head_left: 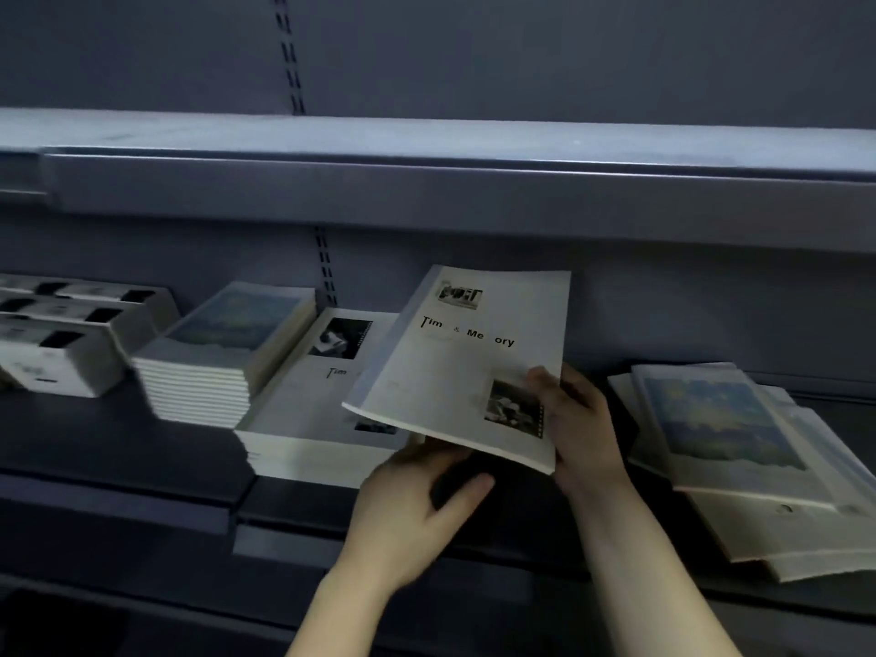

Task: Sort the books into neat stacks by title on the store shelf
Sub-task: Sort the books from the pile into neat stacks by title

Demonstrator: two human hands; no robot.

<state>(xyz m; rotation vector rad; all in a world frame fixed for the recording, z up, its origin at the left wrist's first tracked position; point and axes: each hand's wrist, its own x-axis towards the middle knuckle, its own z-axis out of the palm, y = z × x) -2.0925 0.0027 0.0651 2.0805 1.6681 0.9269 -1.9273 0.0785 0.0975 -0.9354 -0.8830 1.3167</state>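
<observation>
white book (pixel 469 367) held up, tilted, over the shelf (pixel 118 448), just right of the white stack (pixel 313 419) with a matching cover.
my right hand (pixel 576 419) grips its near right corner, thumb on the cover, fingers clamped behind. my left hand (pixel 407 509) reaches under the near edge; its fingers are hidden there, so i cannot tell whether they are apart or holding. blue-cover stack (pixel 223 353) further left; loose, skewed pile (pixel 739 448) to the right.

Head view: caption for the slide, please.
Right hand grips a white book, left hand beneath it, near the matching stack.
</observation>
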